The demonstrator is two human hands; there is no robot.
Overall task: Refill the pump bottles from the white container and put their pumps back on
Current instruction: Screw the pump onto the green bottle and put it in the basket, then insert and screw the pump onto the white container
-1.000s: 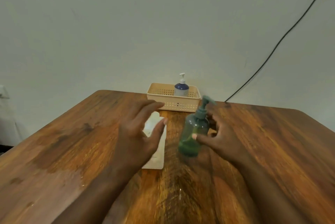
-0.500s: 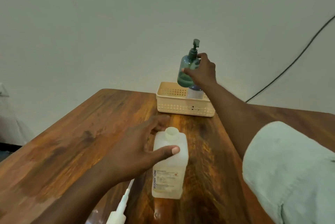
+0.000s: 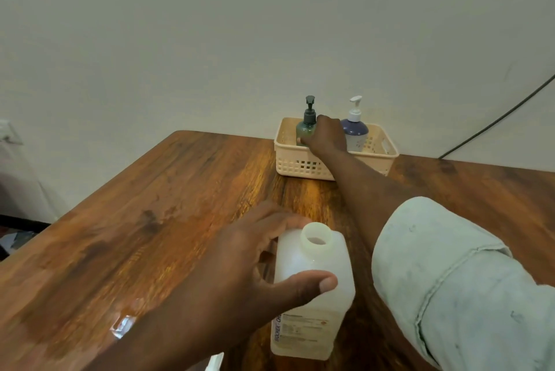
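A white container with its mouth uncapped stands near the table's front. My left hand is wrapped around its upper part, thumb across the front. At the back, a green pump bottle with a dark pump sits in the left half of a beige basket. My right hand is stretched out and closed around that bottle's body. A blue pump bottle with a white pump stands upright in the basket to the right of my hand.
The wooden table runs to the wall, with a wet patch near its front left. A white object pokes in at the bottom edge. A dark cable hangs down the wall at the right.
My right hand carried the green bottle from the table's middle up over the basket and lowered it inside. My left hand closed on the white container.
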